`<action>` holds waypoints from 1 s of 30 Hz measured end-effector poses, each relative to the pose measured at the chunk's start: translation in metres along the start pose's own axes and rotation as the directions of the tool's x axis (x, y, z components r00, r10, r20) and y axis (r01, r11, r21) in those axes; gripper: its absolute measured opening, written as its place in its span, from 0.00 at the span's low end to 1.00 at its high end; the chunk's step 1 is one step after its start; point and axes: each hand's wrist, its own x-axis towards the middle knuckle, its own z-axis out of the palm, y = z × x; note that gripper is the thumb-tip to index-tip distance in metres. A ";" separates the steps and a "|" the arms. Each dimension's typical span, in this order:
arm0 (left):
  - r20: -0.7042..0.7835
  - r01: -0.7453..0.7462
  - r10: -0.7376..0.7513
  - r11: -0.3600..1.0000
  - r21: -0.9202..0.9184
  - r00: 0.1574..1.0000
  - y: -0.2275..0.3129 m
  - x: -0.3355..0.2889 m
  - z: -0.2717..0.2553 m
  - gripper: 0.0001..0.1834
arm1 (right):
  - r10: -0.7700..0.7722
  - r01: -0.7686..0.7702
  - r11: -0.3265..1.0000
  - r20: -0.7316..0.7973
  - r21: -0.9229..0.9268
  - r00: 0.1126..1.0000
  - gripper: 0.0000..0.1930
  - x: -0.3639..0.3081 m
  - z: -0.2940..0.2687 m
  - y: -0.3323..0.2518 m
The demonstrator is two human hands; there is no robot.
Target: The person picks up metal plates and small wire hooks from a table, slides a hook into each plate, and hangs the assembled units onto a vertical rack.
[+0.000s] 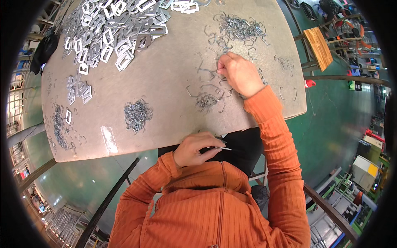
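My right hand [240, 75] reaches over the table, thumb and forefinger pinched at the end of a bent wire piece [206, 74]. More loose bent wires lie around it, with a small wire pile [206, 101] just nearer to me. At the table's front edge, above my lap, my left hand [197, 149] is closed on a thin flat metal piece [225, 149]. Only its pale edge pokes out past the fingertips; the fingers hide the remainder.
A big heap of rectangular metal frames [111, 31] covers the far left. Bent wires form a larger pile [242, 29] at the far right and another pile [137, 115] front left. Clear tape [108, 139] sticks to the table [165, 82]. A wooden board [317, 48] stands beyond the right edge.
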 end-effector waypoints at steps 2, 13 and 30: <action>0.018 0.036 -0.037 0.999 0.012 0.999 0.004 -0.001 -0.001 0.11 | 0.009 -0.009 0.998 -0.006 -0.068 1.000 0.06 -0.005 -0.001 -0.004; -0.239 0.032 -0.013 0.997 0.075 0.971 0.009 -0.014 0.022 0.10 | 0.457 -0.353 0.112 0.268 0.929 0.849 0.14 -0.110 -0.045 -0.054; -0.324 0.012 0.017 0.996 0.089 0.946 0.028 -0.029 0.043 0.09 | 0.549 -0.173 0.081 0.101 0.982 0.830 0.11 -0.180 -0.031 -0.126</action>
